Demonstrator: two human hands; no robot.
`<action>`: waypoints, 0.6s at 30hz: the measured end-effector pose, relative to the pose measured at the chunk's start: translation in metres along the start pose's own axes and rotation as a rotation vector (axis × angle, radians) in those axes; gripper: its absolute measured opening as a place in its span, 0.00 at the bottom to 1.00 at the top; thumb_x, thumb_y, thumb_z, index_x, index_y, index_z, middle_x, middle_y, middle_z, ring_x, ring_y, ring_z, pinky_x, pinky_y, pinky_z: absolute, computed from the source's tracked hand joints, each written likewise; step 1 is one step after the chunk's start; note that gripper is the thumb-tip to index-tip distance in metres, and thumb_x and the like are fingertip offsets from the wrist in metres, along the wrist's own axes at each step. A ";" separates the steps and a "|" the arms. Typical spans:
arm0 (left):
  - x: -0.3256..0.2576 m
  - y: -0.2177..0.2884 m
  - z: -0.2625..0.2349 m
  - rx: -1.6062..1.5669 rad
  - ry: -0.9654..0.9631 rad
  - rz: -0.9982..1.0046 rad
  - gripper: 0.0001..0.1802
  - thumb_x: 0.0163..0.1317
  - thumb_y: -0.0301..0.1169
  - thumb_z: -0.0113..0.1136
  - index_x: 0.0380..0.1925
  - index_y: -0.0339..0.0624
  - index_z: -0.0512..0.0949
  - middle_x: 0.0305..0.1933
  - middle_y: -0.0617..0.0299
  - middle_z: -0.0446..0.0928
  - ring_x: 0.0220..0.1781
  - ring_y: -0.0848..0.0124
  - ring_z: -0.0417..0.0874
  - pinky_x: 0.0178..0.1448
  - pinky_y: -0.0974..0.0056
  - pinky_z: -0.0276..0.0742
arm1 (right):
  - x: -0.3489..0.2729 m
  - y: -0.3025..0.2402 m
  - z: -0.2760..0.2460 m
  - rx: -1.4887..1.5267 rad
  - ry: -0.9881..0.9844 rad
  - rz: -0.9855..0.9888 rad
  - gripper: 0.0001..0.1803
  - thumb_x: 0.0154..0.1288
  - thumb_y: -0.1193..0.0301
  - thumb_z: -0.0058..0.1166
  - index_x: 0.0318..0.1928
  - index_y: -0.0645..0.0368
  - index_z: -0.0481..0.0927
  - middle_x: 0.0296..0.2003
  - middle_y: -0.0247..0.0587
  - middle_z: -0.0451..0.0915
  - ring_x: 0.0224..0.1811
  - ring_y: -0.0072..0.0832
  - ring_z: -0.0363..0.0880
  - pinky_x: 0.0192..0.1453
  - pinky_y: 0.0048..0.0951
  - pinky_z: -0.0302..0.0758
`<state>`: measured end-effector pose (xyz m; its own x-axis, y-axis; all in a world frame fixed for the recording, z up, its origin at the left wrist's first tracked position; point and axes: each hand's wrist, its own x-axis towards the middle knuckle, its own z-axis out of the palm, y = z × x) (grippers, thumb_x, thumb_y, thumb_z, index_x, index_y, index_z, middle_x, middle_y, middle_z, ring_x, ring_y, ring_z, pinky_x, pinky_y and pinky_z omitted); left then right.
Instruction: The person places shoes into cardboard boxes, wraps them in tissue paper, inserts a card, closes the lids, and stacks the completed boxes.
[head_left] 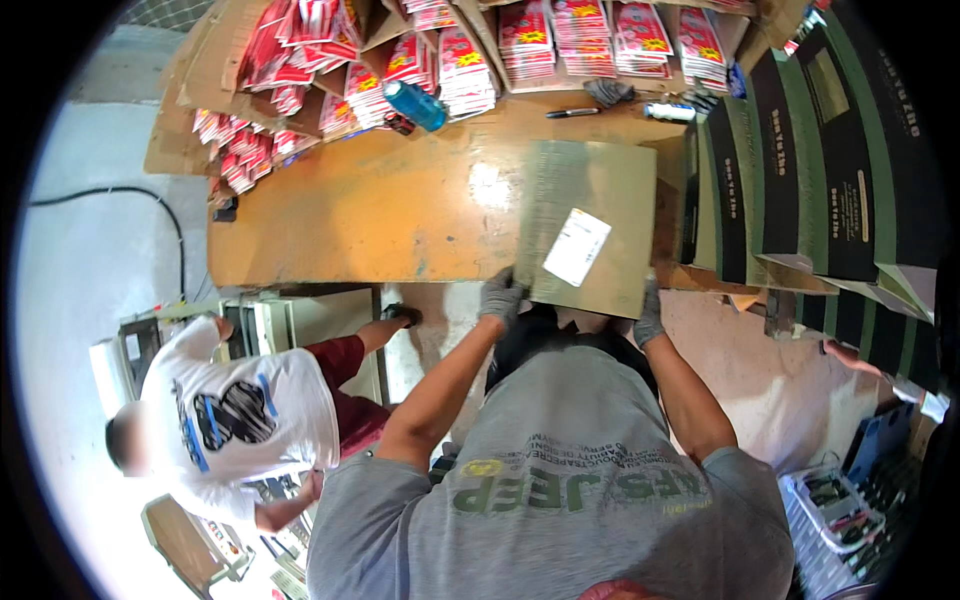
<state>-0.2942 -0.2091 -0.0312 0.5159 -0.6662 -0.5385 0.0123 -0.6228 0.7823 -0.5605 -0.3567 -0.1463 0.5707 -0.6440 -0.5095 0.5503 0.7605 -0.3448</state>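
Note:
An olive-green cardboard box (pixel 610 190) with a white label (pixel 577 247) lies flat on the wooden table, its near end reaching over the front edge towards my body. My left hand (pixel 502 298), in a grey glove, grips the near left corner. At the near right corner, my right hand (pixel 650 315) in a matching glove holds the side. Both hands are closed on the box, with some fingers hidden at its sides and underneath.
Cardboard bins at the back hold stacks of red-and-white packets (pixel 525 40). A blue bottle (pixel 415 105), a black pen (pixel 573 113) and a small white bottle (pixel 670 112) lie before them. Dark green boxes (pixel 770 170) are stacked right. Another person (pixel 250 410) is at the left.

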 end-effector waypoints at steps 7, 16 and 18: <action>0.015 -0.004 -0.076 -0.118 0.137 0.099 0.24 0.67 0.37 0.67 0.58 0.34 0.79 0.50 0.59 0.84 0.47 0.73 0.81 0.54 0.66 0.78 | 0.030 0.005 0.096 -0.287 -0.109 0.176 0.41 0.58 0.57 0.69 0.68 0.61 0.68 0.56 0.42 0.77 0.55 0.33 0.78 0.61 0.38 0.78; 0.050 -0.044 -0.083 -0.345 -0.001 0.086 0.27 0.69 0.35 0.65 0.63 0.33 0.74 0.59 0.58 0.79 0.55 0.71 0.79 0.59 0.64 0.76 | 0.047 0.011 0.091 -0.630 -0.097 -0.003 0.46 0.52 0.57 0.70 0.70 0.59 0.67 0.61 0.44 0.75 0.63 0.33 0.74 0.65 0.37 0.74; 0.047 -0.038 -0.082 -0.324 -0.005 0.092 0.26 0.69 0.35 0.65 0.63 0.34 0.74 0.59 0.58 0.79 0.55 0.70 0.78 0.60 0.63 0.76 | 0.034 0.002 0.117 -0.605 -0.053 0.078 0.45 0.54 0.57 0.70 0.70 0.59 0.67 0.59 0.44 0.76 0.60 0.33 0.76 0.63 0.37 0.77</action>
<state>-0.1999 -0.1829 -0.0605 0.5235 -0.7157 -0.4622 0.2378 -0.3982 0.8859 -0.4686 -0.3864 -0.0717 0.6333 -0.5762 -0.5166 0.0711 0.7081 -0.7026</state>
